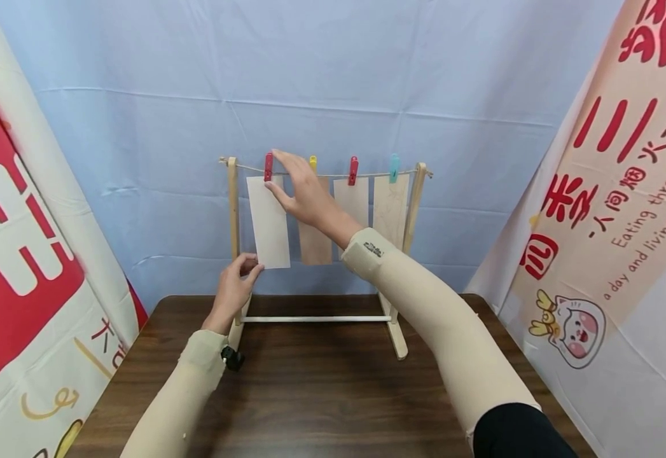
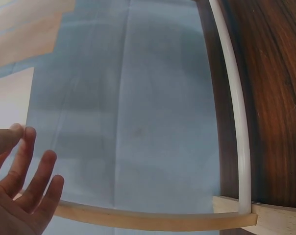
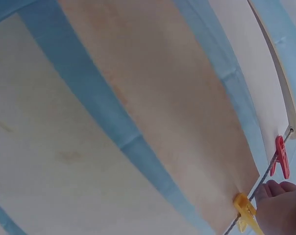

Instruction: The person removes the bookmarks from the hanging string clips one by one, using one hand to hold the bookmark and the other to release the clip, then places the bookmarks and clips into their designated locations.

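- We are seeing the white card [image 1: 270, 222] hanging at the string's [image 1: 333, 175] left end, the red clip [image 1: 268, 168] sitting at its top edge.
- We are noting the left hand [image 1: 235, 283] pinching its lower left edge, probably steadying it against swinging.
- The right hand [image 1: 312, 198] is bracketing the clip, thumb low, forefinger high; whether it is squeezing, we cannot tell.
- Next along, the yellow clip [image 3: 242, 204] is carrying the brown card [image 3: 162, 98]; a gap is keeping both cards apart.
- The wooden frame [image 1: 233, 210] is standing on the bench [image 1: 310, 381], its posts holding the cards clear, we are judging.
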### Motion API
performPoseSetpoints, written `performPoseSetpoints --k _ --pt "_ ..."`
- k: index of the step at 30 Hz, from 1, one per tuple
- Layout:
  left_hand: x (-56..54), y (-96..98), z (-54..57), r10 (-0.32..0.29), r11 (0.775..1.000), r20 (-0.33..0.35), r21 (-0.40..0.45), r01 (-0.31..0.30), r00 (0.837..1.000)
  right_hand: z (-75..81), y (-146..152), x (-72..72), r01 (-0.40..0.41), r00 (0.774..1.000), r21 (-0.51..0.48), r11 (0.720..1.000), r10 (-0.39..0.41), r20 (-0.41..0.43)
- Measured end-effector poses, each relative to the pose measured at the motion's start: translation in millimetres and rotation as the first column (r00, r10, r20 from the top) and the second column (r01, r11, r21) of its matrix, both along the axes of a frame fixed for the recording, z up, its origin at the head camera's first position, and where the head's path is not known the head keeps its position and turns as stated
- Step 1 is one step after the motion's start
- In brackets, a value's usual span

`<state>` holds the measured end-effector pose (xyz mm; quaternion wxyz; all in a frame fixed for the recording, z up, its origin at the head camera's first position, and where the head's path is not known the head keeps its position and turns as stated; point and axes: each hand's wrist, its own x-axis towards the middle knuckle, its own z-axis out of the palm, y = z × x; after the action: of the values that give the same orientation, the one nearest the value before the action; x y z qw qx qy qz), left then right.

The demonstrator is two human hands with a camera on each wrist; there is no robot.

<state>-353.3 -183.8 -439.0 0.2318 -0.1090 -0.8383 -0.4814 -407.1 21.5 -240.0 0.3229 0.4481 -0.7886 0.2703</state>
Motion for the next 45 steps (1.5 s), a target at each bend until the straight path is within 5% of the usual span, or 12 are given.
performPoseSetpoints --k 17,29,45 --pt "0.2 -4.2 -3.0 0.016 1.000 -0.027 -0.004 -0.017 0.999 9.2 -15.8 -5.3 0.072 0.977 -0.017 0.997 -0.068 0.205" --pt "2.4 -2.5 -3.4 0.021 1.000 -0.036 -0.010 -0.021 0.999 15.2 -21.7 -4.6 0.099 0.926 -0.056 0.994 -0.071 0.370" --pt "2.5 -2.0 -3.4 0.023 1.000 -0.035 -0.004 -0.024 0.999 9.3 -22.4 -7.4 0.052 0.934 -0.274 0.960 0.051 0.354"
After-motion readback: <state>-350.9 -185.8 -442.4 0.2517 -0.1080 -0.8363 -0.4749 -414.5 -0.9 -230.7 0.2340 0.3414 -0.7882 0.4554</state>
